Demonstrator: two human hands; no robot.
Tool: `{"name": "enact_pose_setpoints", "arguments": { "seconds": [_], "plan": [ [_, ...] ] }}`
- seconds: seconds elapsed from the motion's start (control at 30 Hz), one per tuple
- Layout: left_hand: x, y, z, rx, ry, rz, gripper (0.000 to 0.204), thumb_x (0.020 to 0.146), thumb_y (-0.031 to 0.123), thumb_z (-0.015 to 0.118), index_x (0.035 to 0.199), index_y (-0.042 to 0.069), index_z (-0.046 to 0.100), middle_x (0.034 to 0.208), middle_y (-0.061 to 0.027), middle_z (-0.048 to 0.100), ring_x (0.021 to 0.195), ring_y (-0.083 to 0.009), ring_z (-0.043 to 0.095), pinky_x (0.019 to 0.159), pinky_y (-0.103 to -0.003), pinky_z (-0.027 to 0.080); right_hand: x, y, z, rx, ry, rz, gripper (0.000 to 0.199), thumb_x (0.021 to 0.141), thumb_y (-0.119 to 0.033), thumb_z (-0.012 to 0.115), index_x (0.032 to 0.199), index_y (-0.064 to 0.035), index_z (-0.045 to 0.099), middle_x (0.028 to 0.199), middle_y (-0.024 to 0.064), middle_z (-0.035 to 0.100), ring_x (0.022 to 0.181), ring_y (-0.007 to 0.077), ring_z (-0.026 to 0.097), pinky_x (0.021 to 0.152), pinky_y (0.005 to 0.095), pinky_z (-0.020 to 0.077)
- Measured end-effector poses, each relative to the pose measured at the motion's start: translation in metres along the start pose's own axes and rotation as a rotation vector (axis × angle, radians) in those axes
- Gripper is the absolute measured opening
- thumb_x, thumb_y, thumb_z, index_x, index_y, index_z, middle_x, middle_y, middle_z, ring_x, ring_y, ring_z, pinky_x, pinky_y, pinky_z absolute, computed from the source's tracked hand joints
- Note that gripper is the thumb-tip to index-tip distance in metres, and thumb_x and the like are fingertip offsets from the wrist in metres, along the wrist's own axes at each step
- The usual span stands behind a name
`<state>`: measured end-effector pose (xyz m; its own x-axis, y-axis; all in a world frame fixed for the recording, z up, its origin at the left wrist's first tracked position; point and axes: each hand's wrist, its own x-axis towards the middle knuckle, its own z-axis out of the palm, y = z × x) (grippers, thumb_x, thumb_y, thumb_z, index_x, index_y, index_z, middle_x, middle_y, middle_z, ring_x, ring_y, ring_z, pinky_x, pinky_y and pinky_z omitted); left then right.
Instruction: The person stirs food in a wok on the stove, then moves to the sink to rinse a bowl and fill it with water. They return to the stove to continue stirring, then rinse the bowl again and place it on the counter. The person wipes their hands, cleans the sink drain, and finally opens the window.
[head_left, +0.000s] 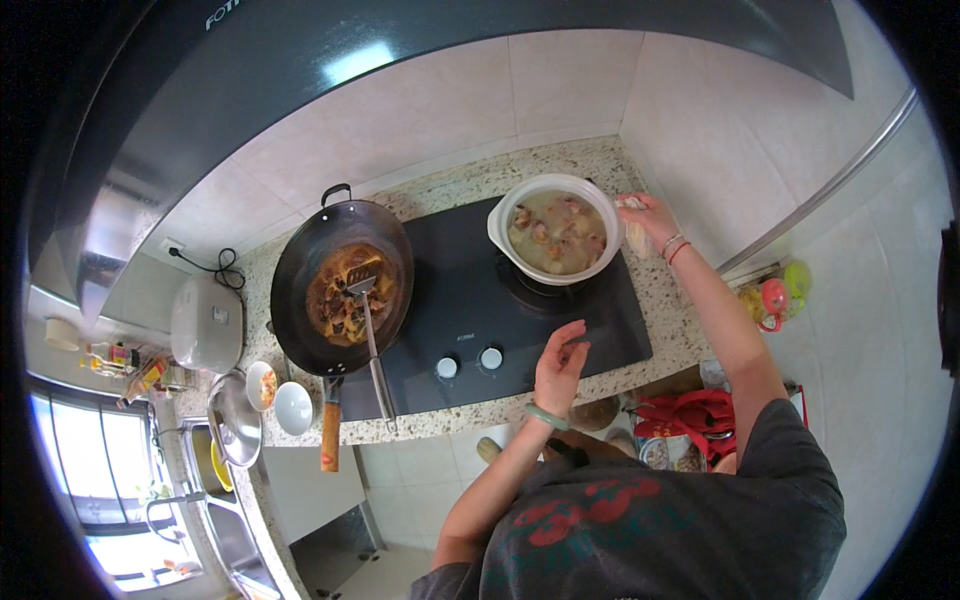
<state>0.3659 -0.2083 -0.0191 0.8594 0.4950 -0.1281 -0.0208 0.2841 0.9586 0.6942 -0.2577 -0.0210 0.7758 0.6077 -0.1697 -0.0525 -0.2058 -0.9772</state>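
A white casserole pot point(497, 226) sits on the right burner, with pieces of meat in a cloudy broth point(558, 236). My right hand point(652, 219) is closed on a pale cloth point(638, 240) at the pot's right side, where the cloth hides any handle. My left hand point(562, 362) hovers over the front edge of the cooktop, right of the knobs. It is empty, its fingers loosely bent and apart. To the left is a dark wok point(295, 265) of brown sauced food point(335, 310), a slotted spatula point(372, 350) leaning in it with its handle over the counter edge.
Two white bowls point(294, 410) and a metal lid point(236, 420) stand left of the wok's wooden handle point(330, 440). Behind them is a white appliance point(208, 322). A dark range hood point(450, 50) overhangs the black cooktop point(440, 275). A wall rises close on the right.
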Motion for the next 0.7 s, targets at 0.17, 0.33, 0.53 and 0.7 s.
{"name": "enact_pose_setpoints", "arguments": {
  "seconds": [0.17,0.33,0.53,0.7],
  "plan": [
    [-0.003,0.004,-0.002,0.04,0.018,-0.021,0.033,0.094,0.005,0.051,0.126,0.008,0.05,0.121,-0.0042,0.057,0.098,-0.0115,0.059,0.079,-0.024,0.046,-0.003,-0.002,0.003,-0.106,0.027,-0.13,0.024,0.076,-0.018,0.07,0.097,-0.0063,0.068,0.091,0.0043,0.067,0.078,0.0128,0.062,0.07,0.0279,0.0496],
    [-0.001,0.002,0.003,-0.011,-0.015,-0.012,0.031,0.094,0.006,0.05,0.125,0.008,0.051,0.119,-0.0033,0.058,0.097,-0.0114,0.059,0.079,-0.024,0.046,0.014,0.015,0.006,-0.361,0.16,-0.14,0.029,0.071,-0.024,0.07,0.093,-0.0052,0.067,0.089,0.0084,0.068,0.077,0.0187,0.064,0.072,0.0314,0.0498],
    [-0.002,0.0,0.006,-0.039,-0.046,-0.014,0.03,0.094,0.007,0.05,0.124,0.008,0.052,0.117,-0.003,0.058,0.096,-0.0111,0.059,0.079,-0.024,0.045,0.015,0.017,0.024,-0.353,0.425,-0.054,0.029,0.073,-0.023,0.067,0.09,0.0006,0.061,0.084,0.0142,0.065,0.074,0.0244,0.063,0.067,0.0373,0.0497],
    [-0.008,0.005,0.004,-0.06,-0.077,-0.068,0.029,0.095,0.008,0.05,0.124,0.008,0.052,0.115,-0.0022,0.06,0.097,-0.0111,0.059,0.079,-0.024,0.045,0.025,0.048,-0.004,0.111,0.378,0.127,0.032,0.074,-0.023,0.07,0.091,0.0021,0.06,0.082,0.0141,0.063,0.074,0.0219,0.062,0.064,0.0362,0.0494]
  ]
}}
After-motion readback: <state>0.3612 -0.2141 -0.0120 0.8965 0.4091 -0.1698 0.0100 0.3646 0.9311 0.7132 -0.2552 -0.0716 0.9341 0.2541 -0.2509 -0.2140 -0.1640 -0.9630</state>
